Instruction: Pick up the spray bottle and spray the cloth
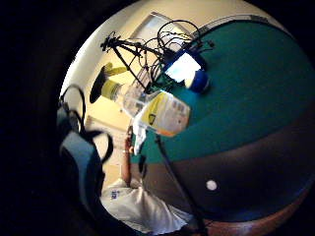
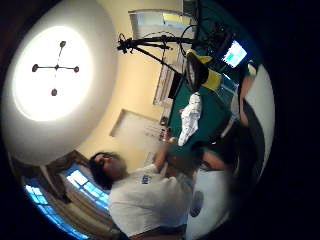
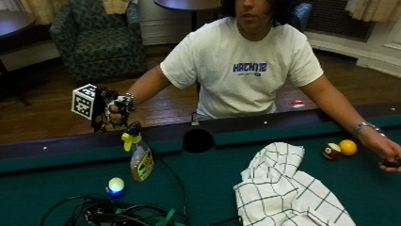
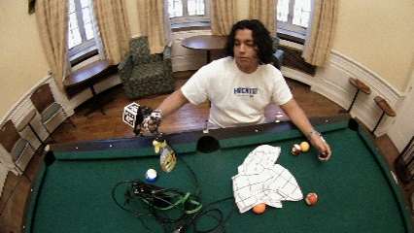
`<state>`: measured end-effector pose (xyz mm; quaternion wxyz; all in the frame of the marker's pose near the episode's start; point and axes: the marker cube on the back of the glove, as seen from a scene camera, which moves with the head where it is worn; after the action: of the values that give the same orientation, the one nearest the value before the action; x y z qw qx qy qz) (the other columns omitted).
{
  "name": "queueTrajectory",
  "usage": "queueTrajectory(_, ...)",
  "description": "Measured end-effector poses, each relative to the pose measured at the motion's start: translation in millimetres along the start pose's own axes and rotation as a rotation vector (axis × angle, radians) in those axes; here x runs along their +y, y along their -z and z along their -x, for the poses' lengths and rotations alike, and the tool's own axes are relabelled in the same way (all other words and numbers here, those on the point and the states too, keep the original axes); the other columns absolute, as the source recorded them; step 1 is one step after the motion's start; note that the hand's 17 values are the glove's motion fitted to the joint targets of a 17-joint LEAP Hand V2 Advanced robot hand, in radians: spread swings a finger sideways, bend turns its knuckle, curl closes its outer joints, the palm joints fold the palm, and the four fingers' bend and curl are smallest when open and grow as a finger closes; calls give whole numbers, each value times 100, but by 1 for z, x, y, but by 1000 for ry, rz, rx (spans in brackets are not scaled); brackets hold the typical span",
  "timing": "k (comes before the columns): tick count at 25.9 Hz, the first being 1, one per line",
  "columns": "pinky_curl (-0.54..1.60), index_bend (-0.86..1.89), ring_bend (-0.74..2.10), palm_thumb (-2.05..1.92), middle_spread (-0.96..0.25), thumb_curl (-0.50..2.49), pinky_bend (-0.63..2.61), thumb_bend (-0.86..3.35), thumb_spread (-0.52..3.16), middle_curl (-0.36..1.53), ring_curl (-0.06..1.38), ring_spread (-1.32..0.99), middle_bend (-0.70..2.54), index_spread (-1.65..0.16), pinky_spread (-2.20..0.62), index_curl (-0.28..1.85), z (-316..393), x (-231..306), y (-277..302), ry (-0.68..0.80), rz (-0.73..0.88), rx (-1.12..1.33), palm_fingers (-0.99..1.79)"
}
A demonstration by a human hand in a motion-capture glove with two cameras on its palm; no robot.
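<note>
Your gloved right hand has its grip curled above the spray bottle on the green surface; you cannot tell contact; the cloth lies apart

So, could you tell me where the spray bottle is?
In the outside view, the spray bottle stands on the green felt near the rail, just below the gloved right hand, left of the checked cloth.

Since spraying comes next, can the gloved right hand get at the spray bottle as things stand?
Probably yes. The gloved right hand hangs just above the spray bottle, which stands upright on the green felt, and nothing lies between them; the cables sit nearer the camera.
</note>
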<state>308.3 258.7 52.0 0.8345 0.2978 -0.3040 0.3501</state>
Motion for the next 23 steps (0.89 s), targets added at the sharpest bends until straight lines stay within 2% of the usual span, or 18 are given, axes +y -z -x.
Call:
queueTrajectory(5,63,52,94,95,-22,64,85,-6,62,66,63,-21,72,-25,-21,53,-8,6,-4,-25,-5,-1,114)
queueTrajectory(9,57,32,83,91,-22,61,76,-4,71,58,57,-21,55,-29,-24,48,-13,11,-6,-57,29,3,92)
queueTrajectory(14,54,28,66,89,-20,58,63,-3,83,52,52,-19,40,-34,-11,46,-17,13,-7,-86,36,14,66)
queueTrajectory(19,46,19,56,89,-19,55,57,-2,88,45,44,-19,28,-37,-4,41,-20,11,-12,-102,37,19,69)
queueTrajectory(23,41,13,55,92,-20,55,50,-1,90,44,40,-20,29,-38,-1,37,-18,4,-22,-100,36,9,81)
